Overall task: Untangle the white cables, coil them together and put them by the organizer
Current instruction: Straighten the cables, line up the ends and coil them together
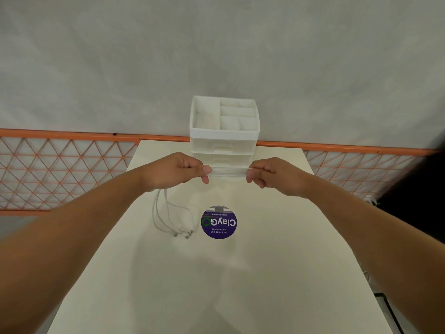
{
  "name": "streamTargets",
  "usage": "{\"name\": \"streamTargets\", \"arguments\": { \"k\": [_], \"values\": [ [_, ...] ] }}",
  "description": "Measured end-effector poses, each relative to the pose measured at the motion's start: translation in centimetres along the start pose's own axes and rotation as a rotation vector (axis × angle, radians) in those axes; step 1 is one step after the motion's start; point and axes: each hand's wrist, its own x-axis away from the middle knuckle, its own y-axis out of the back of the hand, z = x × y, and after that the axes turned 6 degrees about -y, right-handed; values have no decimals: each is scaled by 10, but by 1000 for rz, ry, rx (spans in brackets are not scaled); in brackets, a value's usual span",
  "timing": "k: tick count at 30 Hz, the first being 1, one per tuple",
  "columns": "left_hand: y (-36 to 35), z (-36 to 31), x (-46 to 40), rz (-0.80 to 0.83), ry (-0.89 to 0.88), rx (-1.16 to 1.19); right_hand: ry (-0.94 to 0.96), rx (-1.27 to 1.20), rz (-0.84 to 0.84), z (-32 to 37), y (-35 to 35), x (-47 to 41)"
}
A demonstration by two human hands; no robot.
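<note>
Several white cables are stretched taut side by side between my two hands, held above the table in front of the white organizer. My left hand pinches the bundle at its left end, and my right hand pinches it at the right end. From under my left hand the cables' loose ends hang down and curve onto the table, with their plugs lying together near the purple sticker. The organizer has open compartments on top and drawers below.
A round purple sticker sits on the cream table. Behind the table runs an orange mesh railing in front of a grey wall. A dark shape is at the right edge.
</note>
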Motion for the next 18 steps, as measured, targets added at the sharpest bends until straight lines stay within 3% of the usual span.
{"name": "streamTargets", "arguments": {
  "k": [11,18],
  "values": [
    [9,0,-6,-7,-21,-87,36,-151,16,18,10,5],
    [7,-14,-9,207,-14,195,74,-111,93,46,37,4]
  ]
}}
